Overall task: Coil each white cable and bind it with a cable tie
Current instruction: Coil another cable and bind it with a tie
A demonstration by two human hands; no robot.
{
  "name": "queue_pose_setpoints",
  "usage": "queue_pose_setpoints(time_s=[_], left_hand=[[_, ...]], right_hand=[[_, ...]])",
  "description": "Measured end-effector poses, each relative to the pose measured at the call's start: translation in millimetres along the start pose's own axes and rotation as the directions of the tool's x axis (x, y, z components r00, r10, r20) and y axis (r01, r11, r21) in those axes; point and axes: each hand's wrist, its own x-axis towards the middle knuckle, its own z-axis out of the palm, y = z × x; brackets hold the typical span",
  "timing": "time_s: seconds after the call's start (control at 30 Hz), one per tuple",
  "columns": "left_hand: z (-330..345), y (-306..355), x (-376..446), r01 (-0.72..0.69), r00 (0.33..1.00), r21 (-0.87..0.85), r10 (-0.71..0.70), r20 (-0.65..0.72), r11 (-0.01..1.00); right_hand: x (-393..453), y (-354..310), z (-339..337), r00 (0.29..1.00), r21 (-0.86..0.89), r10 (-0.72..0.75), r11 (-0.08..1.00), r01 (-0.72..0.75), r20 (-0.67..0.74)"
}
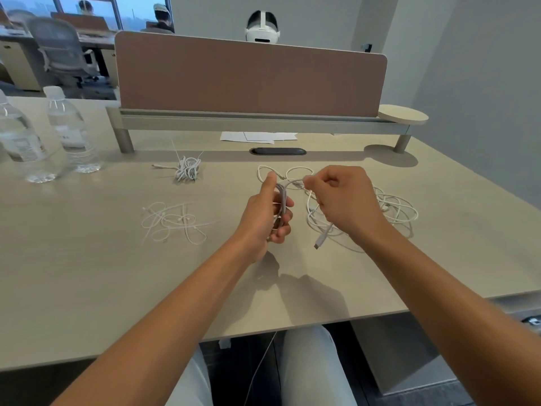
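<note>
My left hand (270, 218) grips a small coil of white cable (282, 200) above the middle of the desk. My right hand (341, 197) pinches the same cable's loose run just right of the coil; a plug end (320, 240) hangs below it. A pile of loose white cables (395, 208) lies on the desk behind and right of my right hand. A coiled cable bound with a tie (187, 168) rests at the back left. Several loose white cable ties (172, 222) lie scattered to the left of my left hand.
Two clear water bottles (73, 133) stand at the far left on the beige desk (87, 273). A brown divider screen (248, 77) on a rail closes the back, with papers (257, 136) under it. A person wearing a headset sits behind the screen.
</note>
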Motion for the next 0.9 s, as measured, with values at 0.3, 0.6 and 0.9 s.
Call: queue_pose_setpoints(time_s=[0.3, 0.6, 0.9], left_hand=[[-0.7, -2.2, -3.2, -0.021, 0.999, -0.038, 0.019, -0.051, 0.999], [1.9, -3.1, -4.0, -0.031, 0.996, 0.023, 0.033, -0.083, 0.999], [1.4, -3.9, -2.6, 0.017, 0.995, -0.008, -0.017, -0.101, 1.000]], right_hand=[[1.7, -4.5, 17.2, 0.984, -0.201, -0.104, 0.977, 0.074, -0.142], [1.6, -2.2, 24.3, 0.981, -0.215, -0.139, 0.971, 0.107, -0.138], [-8.1, -5.3, 30.1, 0.969, -0.283, -0.240, 0.927, 0.248, 0.063]])
